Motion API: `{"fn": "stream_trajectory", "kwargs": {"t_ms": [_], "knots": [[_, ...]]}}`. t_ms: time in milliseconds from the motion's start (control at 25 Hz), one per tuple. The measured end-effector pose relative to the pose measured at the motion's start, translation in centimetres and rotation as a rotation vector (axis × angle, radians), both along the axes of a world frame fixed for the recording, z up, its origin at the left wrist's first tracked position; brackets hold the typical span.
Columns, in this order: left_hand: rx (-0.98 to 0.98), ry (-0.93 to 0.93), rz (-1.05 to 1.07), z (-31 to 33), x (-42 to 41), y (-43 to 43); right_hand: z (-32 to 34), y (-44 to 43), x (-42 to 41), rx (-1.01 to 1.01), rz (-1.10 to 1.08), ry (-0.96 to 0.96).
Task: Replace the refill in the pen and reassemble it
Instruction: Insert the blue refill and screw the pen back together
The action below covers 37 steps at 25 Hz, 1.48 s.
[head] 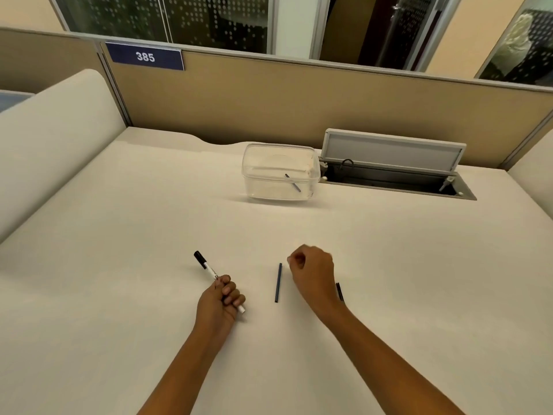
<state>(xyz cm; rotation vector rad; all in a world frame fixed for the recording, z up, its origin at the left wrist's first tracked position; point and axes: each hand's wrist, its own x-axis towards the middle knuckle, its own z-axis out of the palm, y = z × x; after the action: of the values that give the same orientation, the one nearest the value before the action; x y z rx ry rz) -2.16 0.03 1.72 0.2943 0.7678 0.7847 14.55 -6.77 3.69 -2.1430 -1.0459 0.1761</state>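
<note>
The left hand grips the pen; the right hand, fingers curled and apparently empty, hovers beside a refill near the worktop's front edge. Insertion and reassembly seemingly remain.

Sign text: "385", in white numerals
Sign: dark blue plate with a pale edge
Stands on: top rail of the tan desk partition, at its left end
Other readable text: none

Soft even light, faint shadows — edges bowed, slight blur
</note>
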Motion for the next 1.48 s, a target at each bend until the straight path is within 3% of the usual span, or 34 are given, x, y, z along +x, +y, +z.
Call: {"fn": "stream_trajectory", "kwargs": {"t_ms": [200, 480, 840, 1040, 1200, 1480], "knots": [[0.042, -0.007, 0.003, 1.4, -0.2, -0.6, -0.9, -0.6, -2.7, -0.156, -0.013, 0.093], [0.155, 0.000, 0.040, 1.7, 0.1, -1.0, -0.9, -1.3, -3.5, -0.256, -0.055, 0.062], [0.082, -0.143, 0.168, 2.8, 0.3, -1.0, 0.5, -4.8, -3.2, -0.025, -0.077, 0.294], [0.006, -0.203, 0.192, 3.1, 0.7, -1.0, 4.2, -7.2, -5.0, 0.166, 0.033, 0.298], [-0.029, -0.233, 0.182, 3.7, 1.1, -1.3, 4.9, -7.9, -6.9, 0.142, 0.163, 0.229], [-0.057, -0.267, 0.180, 4.4, 1.1, -1.5, 4.7, -7.7, -7.6, 0.106, 0.177, 0.169]]}}
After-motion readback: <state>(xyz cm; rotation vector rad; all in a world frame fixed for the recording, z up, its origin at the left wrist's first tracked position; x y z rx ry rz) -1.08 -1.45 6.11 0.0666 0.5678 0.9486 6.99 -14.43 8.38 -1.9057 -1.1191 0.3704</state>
